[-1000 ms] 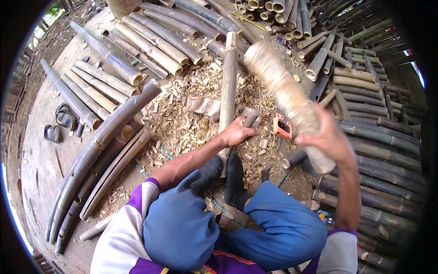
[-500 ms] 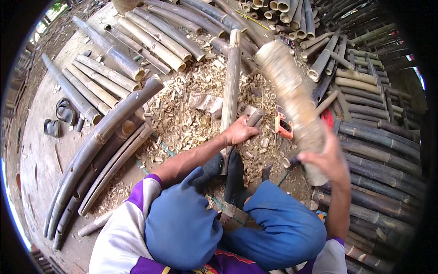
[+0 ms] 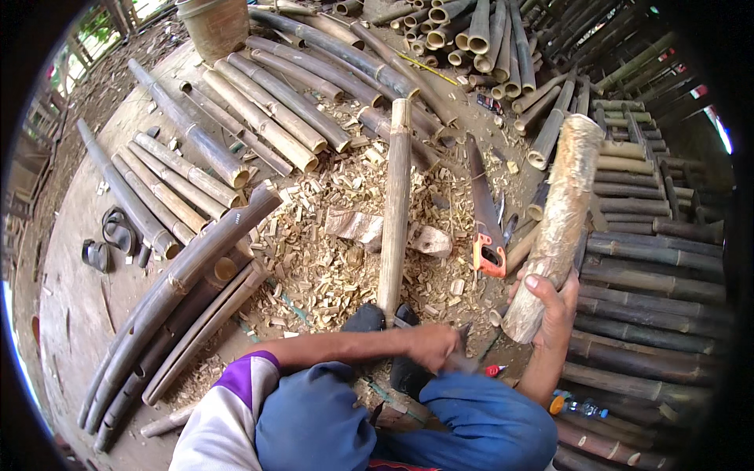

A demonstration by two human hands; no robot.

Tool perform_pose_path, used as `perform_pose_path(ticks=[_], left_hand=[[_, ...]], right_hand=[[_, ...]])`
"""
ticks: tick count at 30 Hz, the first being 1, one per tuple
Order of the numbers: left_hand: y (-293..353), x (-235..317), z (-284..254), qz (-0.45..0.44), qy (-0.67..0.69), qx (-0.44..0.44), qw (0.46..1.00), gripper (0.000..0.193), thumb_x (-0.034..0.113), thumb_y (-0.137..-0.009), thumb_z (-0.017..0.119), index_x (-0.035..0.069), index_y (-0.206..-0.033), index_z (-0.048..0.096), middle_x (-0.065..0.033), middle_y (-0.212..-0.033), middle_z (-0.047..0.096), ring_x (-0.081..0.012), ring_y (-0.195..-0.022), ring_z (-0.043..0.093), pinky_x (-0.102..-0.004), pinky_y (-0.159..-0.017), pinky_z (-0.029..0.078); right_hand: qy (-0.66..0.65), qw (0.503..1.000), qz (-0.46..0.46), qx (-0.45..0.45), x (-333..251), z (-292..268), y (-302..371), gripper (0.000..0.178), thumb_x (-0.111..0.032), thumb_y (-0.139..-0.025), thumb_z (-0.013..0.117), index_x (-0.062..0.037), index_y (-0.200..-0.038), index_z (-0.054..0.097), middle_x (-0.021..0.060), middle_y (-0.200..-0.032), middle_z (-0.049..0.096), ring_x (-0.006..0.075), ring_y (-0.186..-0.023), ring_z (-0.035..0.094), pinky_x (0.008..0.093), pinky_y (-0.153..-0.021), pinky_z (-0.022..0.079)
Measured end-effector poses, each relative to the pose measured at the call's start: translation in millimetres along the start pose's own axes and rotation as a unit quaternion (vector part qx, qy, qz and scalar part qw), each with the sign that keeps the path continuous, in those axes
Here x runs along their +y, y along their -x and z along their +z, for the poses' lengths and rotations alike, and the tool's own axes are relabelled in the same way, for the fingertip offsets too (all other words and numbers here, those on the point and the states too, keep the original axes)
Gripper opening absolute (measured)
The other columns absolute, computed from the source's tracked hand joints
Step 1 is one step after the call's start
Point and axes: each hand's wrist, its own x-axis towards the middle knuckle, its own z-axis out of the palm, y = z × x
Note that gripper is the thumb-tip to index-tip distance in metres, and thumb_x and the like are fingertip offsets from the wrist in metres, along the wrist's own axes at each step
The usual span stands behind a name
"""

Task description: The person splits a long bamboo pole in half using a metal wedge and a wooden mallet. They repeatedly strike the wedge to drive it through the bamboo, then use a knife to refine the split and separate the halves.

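In my right hand (image 3: 553, 302) is a rough, pale log (image 3: 559, 220), gripped near its lower end and tilted up to the right. My left hand (image 3: 434, 345) is closed in front of my feet, around something blurred and partly hidden; dark ends show beside the fist. A bamboo pole (image 3: 397, 196) lies lengthwise ahead of me across a notched wooden block (image 3: 430, 241), its near end between my feet. Right of it rests a handsaw (image 3: 488, 256) with an orange handle and dark blade.
Wood chips (image 3: 314, 235) cover the ground around the block. Bamboo lengths (image 3: 181, 290) lean at left, with more poles (image 3: 263, 110) beyond. Stacked bamboo (image 3: 652, 314) lines the right, near a small plastic bottle (image 3: 581, 407). Sandals (image 3: 118, 229) lie far left; a bucket (image 3: 216, 31) stands behind.
My left hand has left the bamboo pole and drawn back toward my knees. The log in my right hand has swung right and now stands steeper. More of the saw shows.
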Motion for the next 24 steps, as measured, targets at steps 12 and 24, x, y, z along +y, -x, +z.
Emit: perform_pose_path(ticks=[12,24], left_hand=[[93,-39,-192,-0.153,0.373,0.683,0.609,0.035,0.039,-0.099,0.072,0.004,-0.095,0.071,0.0031,-0.068,0.056,-0.0077,-0.057,0.045,-0.0287,-0.053,0.038],[73,-65,-134,-0.561,0.001,0.298,0.772,0.044,0.039,-0.086,0.082,0.000,-0.107,0.079,-0.0162,-0.084,0.074,-0.0122,-0.057,0.061,-0.0351,-0.055,0.057]], right_hand=[[-0.079,0.995,0.035,0.051,0,-5,12,0.052,-0.012,-0.078,0.073,0.0082,-0.122,0.053,0.0178,-0.092,0.067,0.0239,-0.067,0.069,0.0378,-0.058,0.060],[-0.065,0.994,0.085,0.009,19,-13,17,0.071,-0.008,-0.076,0.076,0.0078,-0.138,0.046,0.0165,-0.102,0.066,0.0215,-0.073,0.069,0.0354,-0.066,0.059]])
